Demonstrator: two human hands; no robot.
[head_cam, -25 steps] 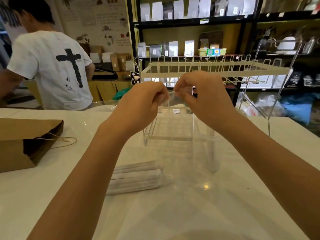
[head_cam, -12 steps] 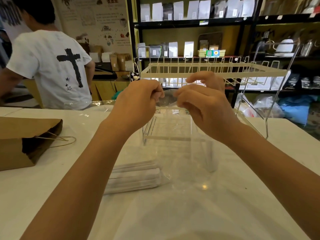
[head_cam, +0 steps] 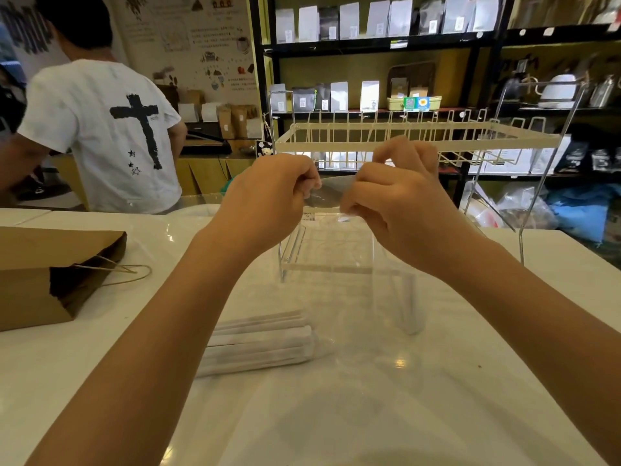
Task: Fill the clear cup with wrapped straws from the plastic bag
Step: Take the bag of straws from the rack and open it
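Above the white table, my left hand (head_cam: 268, 196) and my right hand (head_cam: 400, 206) both pinch the top edge of a clear plastic bag (head_cam: 336, 297). The bag hangs down to the tabletop. A few white wrapped straws (head_cam: 408, 304) stand upright at the bag's right side. A bundle of wrapped straws (head_cam: 262, 341) lies flat on the table at the bag's lower left; I cannot tell whether it is inside the bag. I cannot make out a clear cup.
A brown paper bag (head_cam: 40, 274) with string handles lies on its side at the left. A two-level wire rack (head_cam: 416, 139) stands just behind the plastic bag. A person in a white T-shirt (head_cam: 100, 129) stands beyond the table's far left edge. Shelves of pouches fill the back wall.
Both hands kept their pinch on the bag's top edge and sank slightly. The fingers of my right hand shifted along the edge.
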